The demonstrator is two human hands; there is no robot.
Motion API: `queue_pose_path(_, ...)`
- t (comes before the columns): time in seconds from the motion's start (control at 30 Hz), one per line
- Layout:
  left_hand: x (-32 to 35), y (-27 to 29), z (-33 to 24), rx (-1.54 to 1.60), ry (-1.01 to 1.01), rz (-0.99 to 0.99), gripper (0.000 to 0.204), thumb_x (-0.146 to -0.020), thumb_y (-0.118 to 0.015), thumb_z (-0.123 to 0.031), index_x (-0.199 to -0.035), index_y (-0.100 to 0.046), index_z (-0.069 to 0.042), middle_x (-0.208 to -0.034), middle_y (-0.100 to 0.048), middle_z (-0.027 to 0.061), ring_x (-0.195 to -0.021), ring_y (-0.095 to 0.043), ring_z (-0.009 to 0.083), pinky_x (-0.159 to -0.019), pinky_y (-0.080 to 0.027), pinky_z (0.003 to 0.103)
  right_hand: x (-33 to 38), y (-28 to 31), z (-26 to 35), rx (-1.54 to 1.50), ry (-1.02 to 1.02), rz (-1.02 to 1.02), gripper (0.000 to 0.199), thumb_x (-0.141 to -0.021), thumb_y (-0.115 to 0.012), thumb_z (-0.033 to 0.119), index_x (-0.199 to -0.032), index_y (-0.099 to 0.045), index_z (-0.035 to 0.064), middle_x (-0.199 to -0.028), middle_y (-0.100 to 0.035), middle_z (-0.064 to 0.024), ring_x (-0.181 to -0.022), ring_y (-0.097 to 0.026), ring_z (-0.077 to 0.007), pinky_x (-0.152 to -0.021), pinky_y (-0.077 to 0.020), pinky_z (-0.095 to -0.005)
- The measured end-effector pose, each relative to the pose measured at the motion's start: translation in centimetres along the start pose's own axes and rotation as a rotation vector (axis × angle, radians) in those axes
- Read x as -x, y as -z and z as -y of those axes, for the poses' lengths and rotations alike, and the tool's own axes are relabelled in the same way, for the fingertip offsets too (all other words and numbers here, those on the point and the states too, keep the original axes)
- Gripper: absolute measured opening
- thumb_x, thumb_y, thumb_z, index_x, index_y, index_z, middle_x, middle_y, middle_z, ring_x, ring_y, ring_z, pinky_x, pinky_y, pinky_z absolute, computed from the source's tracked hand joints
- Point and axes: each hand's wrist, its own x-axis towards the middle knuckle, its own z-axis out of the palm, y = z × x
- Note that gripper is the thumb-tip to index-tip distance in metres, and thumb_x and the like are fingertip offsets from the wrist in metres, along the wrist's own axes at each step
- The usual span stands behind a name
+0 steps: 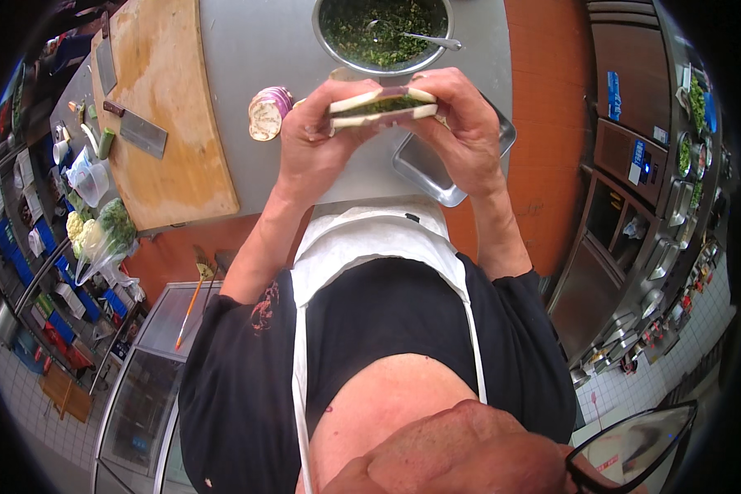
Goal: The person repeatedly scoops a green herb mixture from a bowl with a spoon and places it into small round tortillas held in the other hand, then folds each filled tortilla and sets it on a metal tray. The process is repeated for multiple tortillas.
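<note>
Between both hands I hold a stuffed eggplant slice (384, 120), two pale layers with purple skin and chopped green filling between them. My left hand (313, 132) grips its left end, and my right hand (459, 123) grips its right end, thumbs toward me. On the table just left of my left hand lies a cut eggplant piece (269, 114), with purple skin and a whitish face. Beyond my hands stands a steel bowl (324, 43) of chopped green filling, a metal spoon (432, 39) resting in it. Partly hidden under my right hand is a shallow metal tray (416, 169).
A wooden cutting board (181, 107) covers the table's left side, with a cleaver (142, 134) on it and another knife (104, 62) near its far left edge. Bagged vegetables (111, 230) sit left of the board. Steel cabinets (626, 156) stand right, across the reddish floor (549, 123).
</note>
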Motion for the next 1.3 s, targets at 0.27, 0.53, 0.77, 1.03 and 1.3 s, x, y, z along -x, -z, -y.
queue_pose_path(0.27,1.2,-0.4,1.8,0.023,0.132,0.062,0.031,-0.103,-0.078,0.0,-0.133,-0.07,-0.003,-0.127,-0.076,0.0053,-0.116,-0.072,0.0121,-0.099,-0.06,0.028,2.5,-0.2,0.3,0.098,-0.108,-0.097,0.027,-0.097,-0.085,0.007,-0.123,-0.077,0.0056,-0.116,-0.076,-0.0054,-0.108,-0.071,-0.0185,-0.093,-0.0576,-0.033)
queue_pose_path(0.53,4.7,-1.0,6.1,-0.188,0.403,0.198,0.057,-0.1,-0.084,-0.012,-0.151,-0.06,-0.01,-0.14,-0.07,0.0142,-0.13,-0.068,0.0229,-0.112,-0.058,0.04,14.4,2.5,-6.7,0.302,-0.586,-0.463,0.023,-0.101,-0.082,0.015,-0.121,-0.079,0.0046,-0.112,-0.076,-0.0052,-0.096,-0.07,-0.0142,-0.086,-0.0572,-0.0314)
queue_pose_path(0.77,8.8,3.8,8.8,-0.238,0.677,0.189,0.037,-0.109,-0.074,-0.017,-0.141,-0.066,-0.002,-0.133,-0.074,0.0104,-0.126,-0.069,0.0199,-0.108,-0.057,0.037,14.4,2.1,-15.0,0.621,-0.541,-0.538,0.029,-0.095,-0.088,0.021,-0.119,-0.08,0.0062,-0.108,-0.072,-0.0101,-0.091,-0.071,-0.0253,-0.085,-0.0581,-0.0411)
queue_pose_path(1.03,11.4,5.5,11.0,-0.171,0.802,0.127,0.042,-0.112,-0.069,-0.027,-0.144,-0.065,0.0,-0.127,-0.073,0.0103,-0.113,-0.073,0.0177,-0.096,-0.062,0.035,9.1,-0.8,-12.5,0.913,-0.101,-0.163,0.045,-0.095,-0.084,0.023,-0.138,-0.072,0.0155,-0.116,-0.072,-0.0115,-0.109,-0.065,-0.0364,-0.101,-0.0541,-0.0468)
queue_pose_path(1.3,11.2,4.8,11.0,-0.038,0.835,0.056,0.049,-0.113,-0.068,-0.033,-0.148,-0.063,0.001,-0.138,-0.071,0.017,-0.118,-0.074,0.0223,-0.1,-0.064,0.037,2.7,-6.6,-15.9,1.123,-0.378,0.315,0.029,-0.095,-0.08,0.022,-0.116,-0.069,0.0057,-0.109,-0.078,-0.0177,-0.103,-0.071,-0.039,-0.094,-0.0565,-0.0502)
